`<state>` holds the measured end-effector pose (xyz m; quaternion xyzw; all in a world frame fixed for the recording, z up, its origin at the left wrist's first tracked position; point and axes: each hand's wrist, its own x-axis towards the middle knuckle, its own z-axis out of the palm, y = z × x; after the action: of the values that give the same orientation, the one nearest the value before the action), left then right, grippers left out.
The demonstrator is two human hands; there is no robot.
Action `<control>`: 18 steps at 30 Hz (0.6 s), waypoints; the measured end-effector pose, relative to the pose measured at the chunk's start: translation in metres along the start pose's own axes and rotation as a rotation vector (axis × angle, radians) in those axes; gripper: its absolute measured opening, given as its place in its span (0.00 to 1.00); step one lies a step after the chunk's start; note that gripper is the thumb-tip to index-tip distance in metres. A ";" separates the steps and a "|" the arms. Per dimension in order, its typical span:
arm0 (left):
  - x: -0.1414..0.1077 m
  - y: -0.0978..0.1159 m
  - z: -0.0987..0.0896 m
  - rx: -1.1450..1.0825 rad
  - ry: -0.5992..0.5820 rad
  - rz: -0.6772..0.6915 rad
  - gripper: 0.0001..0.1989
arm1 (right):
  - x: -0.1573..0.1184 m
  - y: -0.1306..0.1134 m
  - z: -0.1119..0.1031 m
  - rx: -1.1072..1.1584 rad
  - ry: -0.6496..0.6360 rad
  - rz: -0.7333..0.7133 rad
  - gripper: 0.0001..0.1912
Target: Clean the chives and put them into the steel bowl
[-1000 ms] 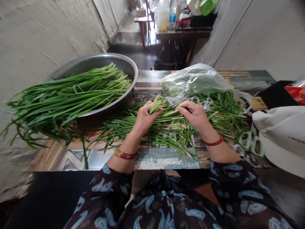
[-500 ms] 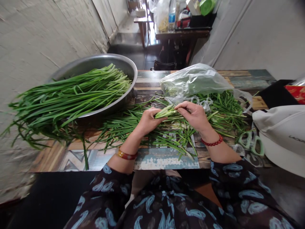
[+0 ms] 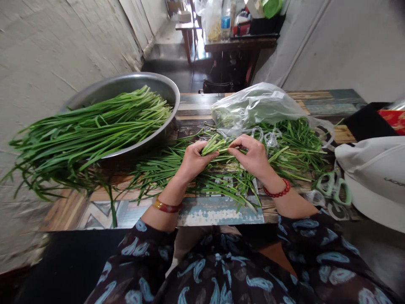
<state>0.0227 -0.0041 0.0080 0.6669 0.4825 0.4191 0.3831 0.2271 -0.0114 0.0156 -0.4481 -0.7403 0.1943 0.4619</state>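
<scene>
My left hand is closed around a small bunch of garlic chives, its pale stem ends pointing up and to the right. At those stem ends my right hand pinches with thumb and forefinger, seemingly on a thin chive stalk; the exact contact is small. Beneath both hands, loose chives lie spread across the wooden table. A large steel basin at the left holds a thick heap of long chives, the leaves hanging over its near left rim.
Behind my right hand lies a clear plastic bag with chives inside, more loose chives beside it. Light green scissors and a white cap are at the right. A second table with a water bottle stands beyond.
Both hands have shifted slightly left, and the right has moved a little lower at the stem ends. The bunch in my left hand now points more steeply upward.
</scene>
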 end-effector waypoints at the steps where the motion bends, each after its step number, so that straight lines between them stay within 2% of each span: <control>1: 0.000 0.000 0.000 0.017 -0.008 0.015 0.10 | 0.000 0.000 0.003 0.032 0.009 0.048 0.05; 6: 0.002 0.001 0.001 0.109 -0.037 0.056 0.11 | -0.002 0.007 0.015 0.184 0.035 0.298 0.06; 10: 0.002 -0.003 0.001 0.094 -0.031 0.032 0.12 | 0.002 0.022 0.007 0.285 0.188 0.381 0.12; 12: 0.003 -0.005 0.002 0.075 -0.023 0.008 0.12 | 0.005 0.029 -0.005 0.287 0.241 0.374 0.17; 14: 0.003 -0.007 0.002 0.069 -0.019 -0.005 0.12 | 0.008 0.030 -0.016 0.204 0.234 0.322 0.21; 16: 0.003 -0.008 0.002 0.069 -0.017 -0.004 0.11 | 0.009 0.026 -0.022 0.096 0.161 0.235 0.22; 18: 0.003 -0.008 0.001 0.070 -0.024 0.005 0.12 | 0.009 0.019 -0.020 0.045 0.044 0.143 0.17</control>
<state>0.0220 0.0000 0.0010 0.6859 0.4906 0.3951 0.3644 0.2517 0.0033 0.0167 -0.4934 -0.6917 0.2335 0.4729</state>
